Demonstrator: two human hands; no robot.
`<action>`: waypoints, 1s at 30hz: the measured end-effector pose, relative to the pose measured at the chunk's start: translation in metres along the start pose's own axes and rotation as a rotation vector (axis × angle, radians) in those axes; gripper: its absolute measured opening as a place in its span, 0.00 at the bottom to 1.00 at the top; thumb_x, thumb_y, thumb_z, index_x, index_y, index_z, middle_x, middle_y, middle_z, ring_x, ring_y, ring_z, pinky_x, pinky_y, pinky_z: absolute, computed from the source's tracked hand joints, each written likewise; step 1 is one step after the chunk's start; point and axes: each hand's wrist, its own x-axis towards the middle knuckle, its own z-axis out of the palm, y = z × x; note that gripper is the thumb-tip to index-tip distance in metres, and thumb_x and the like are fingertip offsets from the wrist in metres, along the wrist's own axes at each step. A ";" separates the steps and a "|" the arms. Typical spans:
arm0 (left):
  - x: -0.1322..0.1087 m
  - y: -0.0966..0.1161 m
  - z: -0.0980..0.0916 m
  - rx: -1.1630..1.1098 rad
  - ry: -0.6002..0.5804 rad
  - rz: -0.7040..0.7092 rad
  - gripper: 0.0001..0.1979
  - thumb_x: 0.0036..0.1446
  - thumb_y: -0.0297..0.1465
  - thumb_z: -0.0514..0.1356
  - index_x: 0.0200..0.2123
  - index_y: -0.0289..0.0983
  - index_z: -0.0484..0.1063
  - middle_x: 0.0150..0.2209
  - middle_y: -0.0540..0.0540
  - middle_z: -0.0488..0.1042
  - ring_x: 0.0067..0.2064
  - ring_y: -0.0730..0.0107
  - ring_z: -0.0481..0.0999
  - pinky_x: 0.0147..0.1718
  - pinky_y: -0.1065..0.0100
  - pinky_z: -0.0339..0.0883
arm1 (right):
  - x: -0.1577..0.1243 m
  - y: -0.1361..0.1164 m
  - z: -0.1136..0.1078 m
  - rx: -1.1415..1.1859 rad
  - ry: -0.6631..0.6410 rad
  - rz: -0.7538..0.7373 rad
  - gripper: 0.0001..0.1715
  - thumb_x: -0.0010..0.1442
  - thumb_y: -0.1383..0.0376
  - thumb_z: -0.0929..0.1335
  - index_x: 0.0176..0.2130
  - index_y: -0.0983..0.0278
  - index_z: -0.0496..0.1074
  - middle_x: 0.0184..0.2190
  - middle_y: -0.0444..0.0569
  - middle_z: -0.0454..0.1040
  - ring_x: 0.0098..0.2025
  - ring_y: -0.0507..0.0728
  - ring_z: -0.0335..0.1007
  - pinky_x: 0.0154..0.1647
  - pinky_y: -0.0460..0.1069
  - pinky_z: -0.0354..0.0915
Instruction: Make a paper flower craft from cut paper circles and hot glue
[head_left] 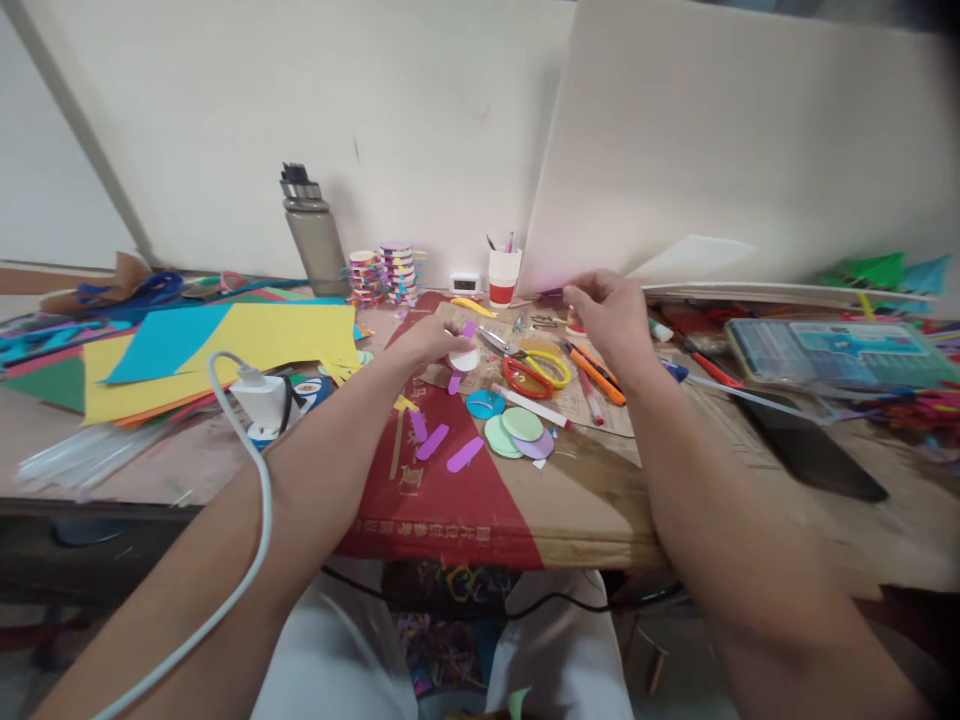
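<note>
My left hand pinches a white paper disc with purple strips sticking out above and below it. My right hand is raised at the back of the table, fingers curled together. A small red and white object shows just under its fingertips; whether they touch it, or hold something small, is unclear. Scissors with red and yellow handles lie between my hands. Loose purple strips are spread in front. Green paper discs, a purple disc and a blue disc lie nearby.
A grey bottle, decorated stacks, a small clock and a paper cup line the back. Coloured paper and a white charger lie left. An orange cutter, phone and plastic case lie right.
</note>
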 end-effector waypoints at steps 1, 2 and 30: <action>-0.001 0.000 0.001 -0.037 0.023 0.015 0.07 0.40 0.27 0.69 0.24 0.35 0.75 0.23 0.46 0.75 0.26 0.66 0.73 0.25 0.69 0.62 | 0.002 0.001 -0.002 0.007 0.024 0.020 0.10 0.57 0.64 0.66 0.36 0.67 0.75 0.28 0.48 0.75 0.30 0.53 0.68 0.34 0.50 0.64; -0.002 0.001 0.001 -0.074 0.047 0.029 0.06 0.40 0.27 0.69 0.25 0.35 0.75 0.23 0.46 0.75 0.26 0.67 0.73 0.25 0.69 0.63 | 0.002 0.002 -0.003 -0.004 0.024 0.039 0.09 0.57 0.65 0.66 0.35 0.67 0.75 0.28 0.48 0.75 0.29 0.53 0.68 0.34 0.50 0.64; -0.013 0.018 0.019 -0.889 -0.092 0.088 0.10 0.44 0.24 0.69 0.30 0.32 0.71 0.28 0.45 0.77 0.28 0.70 0.76 0.28 0.68 0.72 | -0.039 0.007 -0.030 -0.221 -0.047 -0.415 0.08 0.64 0.60 0.64 0.34 0.62 0.66 0.25 0.47 0.72 0.24 0.54 0.67 0.28 0.50 0.62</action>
